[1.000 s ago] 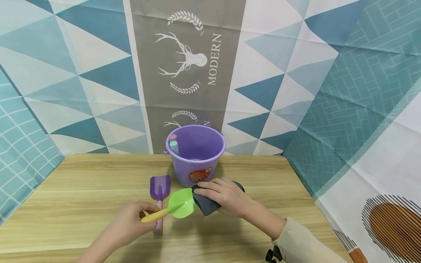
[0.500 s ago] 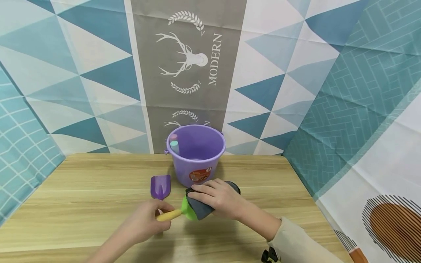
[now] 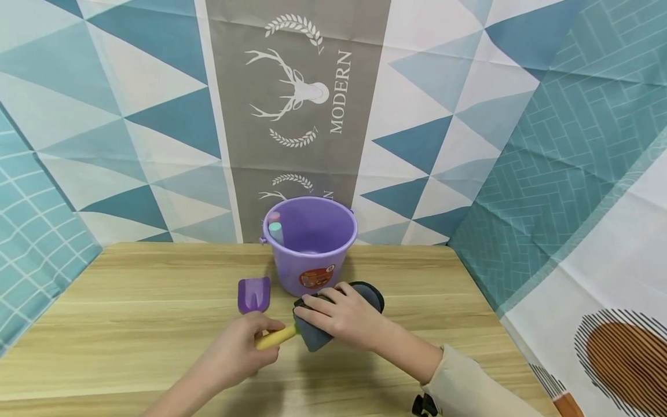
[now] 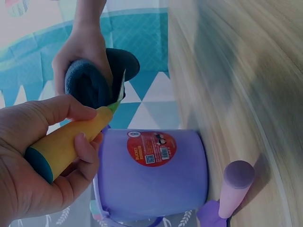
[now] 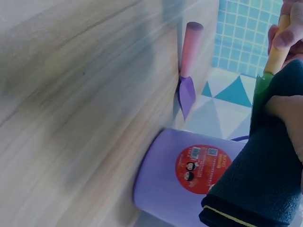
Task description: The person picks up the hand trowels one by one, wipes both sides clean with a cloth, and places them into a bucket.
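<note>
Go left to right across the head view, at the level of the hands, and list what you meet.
Left hand → yellow handle → right hand → beige sleeve. The dark cloth is left out, since the right hand overlaps it.

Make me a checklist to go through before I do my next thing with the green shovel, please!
1. Left fingers round the yellow handle: ok.
2. Right fingers holding the dark cloth: ok.
3. Green blade easy to look at: not ok, the cloth hides most of it.
4. Green blade clean all over: cannot tell, too much is covered.
5. Purple bucket standing upright on the table: ok.
6. Purple shovel lying on the table, not held: ok.
</note>
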`<state>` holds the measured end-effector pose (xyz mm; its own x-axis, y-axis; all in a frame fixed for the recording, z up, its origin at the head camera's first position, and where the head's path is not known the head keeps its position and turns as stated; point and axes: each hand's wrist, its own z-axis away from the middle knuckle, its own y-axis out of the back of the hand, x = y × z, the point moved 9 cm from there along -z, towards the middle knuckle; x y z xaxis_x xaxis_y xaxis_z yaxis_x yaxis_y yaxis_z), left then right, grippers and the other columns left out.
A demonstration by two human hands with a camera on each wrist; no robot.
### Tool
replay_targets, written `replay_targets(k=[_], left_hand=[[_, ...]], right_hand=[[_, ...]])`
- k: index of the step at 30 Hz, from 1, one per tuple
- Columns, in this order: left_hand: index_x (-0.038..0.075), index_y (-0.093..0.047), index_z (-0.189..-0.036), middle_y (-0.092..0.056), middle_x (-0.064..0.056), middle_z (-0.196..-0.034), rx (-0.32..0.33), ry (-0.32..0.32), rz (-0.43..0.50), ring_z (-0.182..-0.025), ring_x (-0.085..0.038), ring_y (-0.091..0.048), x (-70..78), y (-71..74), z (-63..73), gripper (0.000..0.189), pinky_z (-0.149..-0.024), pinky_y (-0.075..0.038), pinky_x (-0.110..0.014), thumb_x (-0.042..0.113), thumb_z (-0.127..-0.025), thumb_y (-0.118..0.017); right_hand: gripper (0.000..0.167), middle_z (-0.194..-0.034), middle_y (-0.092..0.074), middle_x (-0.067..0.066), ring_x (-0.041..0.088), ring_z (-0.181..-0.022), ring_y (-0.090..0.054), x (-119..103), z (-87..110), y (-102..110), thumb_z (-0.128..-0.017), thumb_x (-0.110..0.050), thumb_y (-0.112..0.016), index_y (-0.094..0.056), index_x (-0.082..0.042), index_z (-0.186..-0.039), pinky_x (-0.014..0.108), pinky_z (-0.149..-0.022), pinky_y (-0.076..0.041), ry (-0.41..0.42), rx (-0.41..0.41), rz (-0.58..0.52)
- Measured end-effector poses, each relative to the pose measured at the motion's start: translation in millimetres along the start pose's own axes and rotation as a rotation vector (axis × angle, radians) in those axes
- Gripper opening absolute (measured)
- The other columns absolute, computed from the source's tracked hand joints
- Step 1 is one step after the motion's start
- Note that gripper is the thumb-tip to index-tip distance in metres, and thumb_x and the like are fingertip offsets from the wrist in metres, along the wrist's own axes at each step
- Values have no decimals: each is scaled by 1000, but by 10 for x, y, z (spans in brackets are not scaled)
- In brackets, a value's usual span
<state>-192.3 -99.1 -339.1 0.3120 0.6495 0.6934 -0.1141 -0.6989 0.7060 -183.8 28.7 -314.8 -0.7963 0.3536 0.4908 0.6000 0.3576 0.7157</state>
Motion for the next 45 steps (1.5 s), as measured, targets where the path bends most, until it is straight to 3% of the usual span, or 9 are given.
replay_targets(k=[4,9,14,21,26,31,34,39,45], left_hand=[[7,-71,-100,-65,0,-93,28,-39,-34,-70,-2,-51,33,12,13,29,-59,-45,-17,8,-71,-70],[10,-71,-100,-65,3,-93,63,-75,-43,-72,1,-51,57,31,43,29,-61,-46,-17,8,-71,-71],[9,-71,-100,-65,1,-95,82,-78,10,-71,2,-51,37,57,80,29,-58,-47,-17,6,-72,-71],[9,-70,-102,-64,-4,-98,58,-24,72,-68,1,-51,-41,74,131,29,-50,-49,-17,6,-74,-70],[9,-70,-102,-65,-5,-101,68,-36,85,-68,2,-52,-30,108,150,29,-51,-49,-17,6,-74,-70],[11,-71,-100,-64,0,-90,121,-45,9,-67,3,-50,7,166,148,29,-54,-48,-16,5,-71,-72],[14,-71,-99,-62,3,-86,129,-5,-38,-67,1,-49,12,173,124,29,-56,-46,-16,6,-71,-73],[17,-72,-99,-63,4,-87,106,66,-42,-68,-4,-50,12,130,54,30,-57,-44,-17,7,-71,-72],[15,-71,-100,-63,1,-89,76,52,-20,-71,-7,-52,62,58,2,30,-58,-44,-17,7,-71,-71]], right_hand=[[32,-117,-62,-5,15,-98,-61,-22,3,-42,-94,-21,-52,-57,-21,-125,30,-70,-51,5,-47,53],[31,-112,-62,-6,15,-93,-61,-22,33,-31,-101,-18,-36,-61,-23,-119,30,-67,-51,28,-37,124],[27,-110,-62,-5,17,-92,-61,54,93,-2,-96,-18,-48,-61,-24,-118,31,-67,-52,9,-79,176],[32,-113,-61,-2,20,-93,-60,187,229,21,-86,-20,-63,-61,-21,-118,36,-68,-53,-43,-134,138],[38,-112,-62,-2,20,-92,-60,279,281,89,-80,-21,-70,-62,-21,-117,35,-67,-52,-68,-89,124],[27,-111,-64,-1,20,-91,-61,322,287,144,-95,-16,-49,-63,-20,-117,35,-69,-52,-82,-23,112],[31,-110,-65,-1,19,-90,-61,293,242,189,-101,-15,-36,-64,-19,-116,35,-67,-52,-81,28,97],[30,-106,-66,-4,17,-87,-62,130,82,286,-101,-16,-38,-66,-20,-112,31,-62,-51,-22,126,109],[30,-98,-65,-7,15,-84,-64,-52,-84,418,-101,-15,-38,-67,-24,-105,27,-61,-50,58,205,184]])
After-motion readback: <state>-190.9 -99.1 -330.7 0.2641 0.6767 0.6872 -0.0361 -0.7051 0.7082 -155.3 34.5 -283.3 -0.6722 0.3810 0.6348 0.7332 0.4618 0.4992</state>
